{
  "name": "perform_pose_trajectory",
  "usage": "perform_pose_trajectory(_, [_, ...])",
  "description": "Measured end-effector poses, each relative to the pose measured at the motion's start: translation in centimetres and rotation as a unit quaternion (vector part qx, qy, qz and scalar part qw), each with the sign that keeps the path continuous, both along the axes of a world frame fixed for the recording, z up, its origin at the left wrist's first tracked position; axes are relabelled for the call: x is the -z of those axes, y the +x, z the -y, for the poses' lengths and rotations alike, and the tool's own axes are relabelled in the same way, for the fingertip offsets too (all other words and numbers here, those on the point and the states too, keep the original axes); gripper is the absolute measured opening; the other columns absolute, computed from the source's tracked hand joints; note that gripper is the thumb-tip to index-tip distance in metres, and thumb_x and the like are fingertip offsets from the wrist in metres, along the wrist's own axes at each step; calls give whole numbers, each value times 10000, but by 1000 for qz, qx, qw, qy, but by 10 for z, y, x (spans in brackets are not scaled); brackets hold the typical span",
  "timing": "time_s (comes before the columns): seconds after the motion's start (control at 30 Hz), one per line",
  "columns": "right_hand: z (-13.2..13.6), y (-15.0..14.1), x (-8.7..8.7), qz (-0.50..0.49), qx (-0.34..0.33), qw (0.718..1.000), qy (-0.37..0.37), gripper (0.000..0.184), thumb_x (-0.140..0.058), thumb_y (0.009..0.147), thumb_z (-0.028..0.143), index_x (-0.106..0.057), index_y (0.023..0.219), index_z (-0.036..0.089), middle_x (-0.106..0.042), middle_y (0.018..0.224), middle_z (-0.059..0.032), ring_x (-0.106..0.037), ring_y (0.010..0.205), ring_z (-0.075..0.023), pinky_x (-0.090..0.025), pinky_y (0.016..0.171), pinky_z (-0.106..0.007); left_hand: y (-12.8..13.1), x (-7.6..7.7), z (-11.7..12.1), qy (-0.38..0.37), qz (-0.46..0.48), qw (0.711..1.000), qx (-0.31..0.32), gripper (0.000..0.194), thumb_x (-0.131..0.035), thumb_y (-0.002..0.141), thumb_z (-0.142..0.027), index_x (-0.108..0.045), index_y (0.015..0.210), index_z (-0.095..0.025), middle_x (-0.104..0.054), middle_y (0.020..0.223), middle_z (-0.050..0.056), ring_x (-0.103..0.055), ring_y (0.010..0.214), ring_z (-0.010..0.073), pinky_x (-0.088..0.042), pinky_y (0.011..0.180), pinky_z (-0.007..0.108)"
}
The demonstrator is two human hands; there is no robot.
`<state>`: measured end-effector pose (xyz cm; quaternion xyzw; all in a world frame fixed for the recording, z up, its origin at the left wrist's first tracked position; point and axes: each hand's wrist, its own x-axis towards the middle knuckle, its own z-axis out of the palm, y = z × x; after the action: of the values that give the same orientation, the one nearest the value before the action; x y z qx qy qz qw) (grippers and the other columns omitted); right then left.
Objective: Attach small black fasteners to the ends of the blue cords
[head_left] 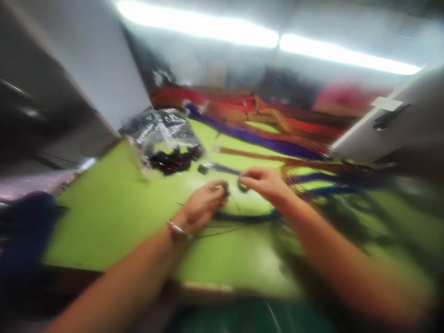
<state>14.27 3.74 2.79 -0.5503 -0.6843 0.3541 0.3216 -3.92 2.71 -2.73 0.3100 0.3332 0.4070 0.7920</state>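
Left hand (204,206) curled, fingers pinching a small dark piece (225,188). Right hand (266,183) closed at thumb and fingertips on another dark part (242,186). Both too blurred to tell which way they point. They sit between the hands, near each other, above the green desk (104,217). Dark blue cable (251,217) below them, long axis roughly left-right, passing near both hands.

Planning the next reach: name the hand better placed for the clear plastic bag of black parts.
Probably the left hand: it looks nearer the bag than the right hand, though each holds a small dark piece.
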Motion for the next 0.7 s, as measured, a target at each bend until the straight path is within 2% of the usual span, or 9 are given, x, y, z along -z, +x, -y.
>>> perform_pose_trajectory(0.1, [18,5,17,16,34,999,28,166,-554,713,239,-667,658,130,-578,569,6,-461,543,-84,-345,534,-209,3,-1,3,-8,0,1000,8,288,-671,736,-144,-598,1015,-137,-620,818,51,-561,653,82,-441,630,202])
perform_pose_trajectory(0.23, [22,3,30,85,43,991,89,159,-535,711,197,-645,605,153,-553,535,29,-427,518,-71,-299,519,-202,5,-1,5,-13,-7,1000,12,295,-667,738,-135,-600,1025,-140,-622,833,54,-561,656,82,-441,616,196])
perform_pose_trajectory(0.47, [26,-1,30,168,42,978,119,164,-526,735,223,-650,637,181,-595,585,14,-412,517,-82,-269,520,-212,7,4,5,-3,-13,1000,26,287,-686,732,-167,-618,1011,-145,-620,853,50,-559,665,77,-441,611,188])
perform_pose_trajectory(0.7, [29,-2,30,211,53,966,137,170,-515,750,233,-633,635,191,-595,588,8,-421,517,-91,-259,525,-222,6,1,6,-3,-24,999,24,288,-697,724,-177,-620,1000,-145,-610,859,44,-558,664,75,-435,588,177])
